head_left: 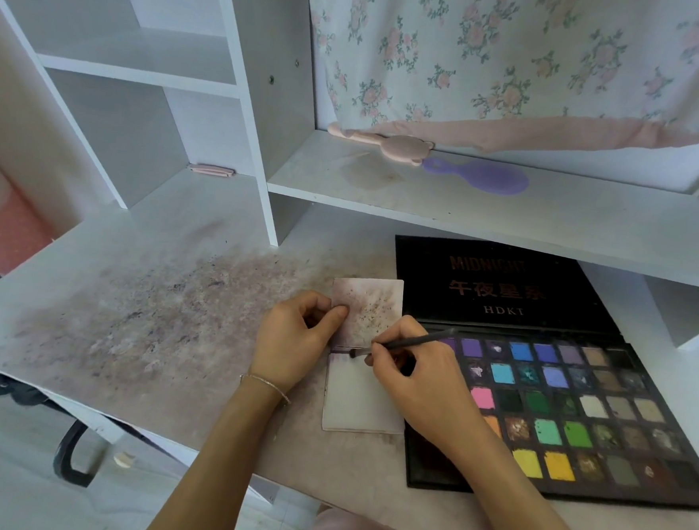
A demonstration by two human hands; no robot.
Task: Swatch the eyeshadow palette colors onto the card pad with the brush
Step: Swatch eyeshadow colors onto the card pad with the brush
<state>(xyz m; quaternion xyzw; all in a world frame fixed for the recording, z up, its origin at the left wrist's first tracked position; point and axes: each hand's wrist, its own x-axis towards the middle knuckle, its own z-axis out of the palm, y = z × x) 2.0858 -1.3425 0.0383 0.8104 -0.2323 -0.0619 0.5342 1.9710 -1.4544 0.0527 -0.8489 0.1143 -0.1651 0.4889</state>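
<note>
Both forearms reach up from the bottom edge toward the card pad (361,394), which lies on the dusty worktop (162,314) just left of the eyeshadow palette (577,417), its right edge touching or nearly touching the palette's tray. The pad is flipped open: a powder-speckled upper leaf is folded back, away from the person, and a mostly clean white leaf faces up below the fold.

Left hand (292,343), bracelet at the wrist, sits at the pad's left edge, its thumb and curled fingers pressed onto the speckled leaf to hold it flat. Thin card like this looks light and floppy, so I'd judge it needs that pinning near the fold or it would skid and lift under a stroke.

Right hand (418,377) lies over the pad's right side, wrist low, fingers pinching the brush (406,344) pencil-fashion close to its head. Its dark tip touches the pad just below the fold, where a faint purplish smear shows; the handle slants up over the palette's purple pans. A brush so slim weighs little and wants a light, close grip. Pressed powder pans probably crumble easily, several already look gouged.
</note>
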